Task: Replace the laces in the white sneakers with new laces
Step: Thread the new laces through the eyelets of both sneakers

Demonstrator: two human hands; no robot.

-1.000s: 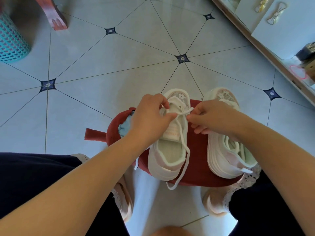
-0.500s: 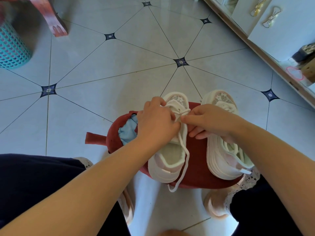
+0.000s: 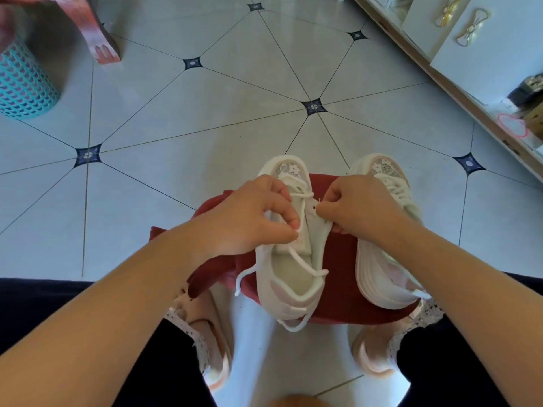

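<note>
On a round red stool (image 3: 340, 259) sit the left sneaker (image 3: 293, 283) and right sneaker (image 3: 382, 283), white with lacy toes. Our left hand (image 3: 249, 218) pinches the flat white lace (image 3: 302, 264) over the left sneaker's tongue; our right hand (image 3: 358, 207) pinches the lace's thin tip beside an eyelet.

The left grip (image 3: 249, 218) pinches a white lace (image 3: 304, 260) over one white sneaker (image 3: 289, 292). The right grip (image 3: 358, 210) pinches the lace's end. A second sneaker (image 3: 388, 277) sits beside it on a red stool (image 3: 340, 259).
</note>
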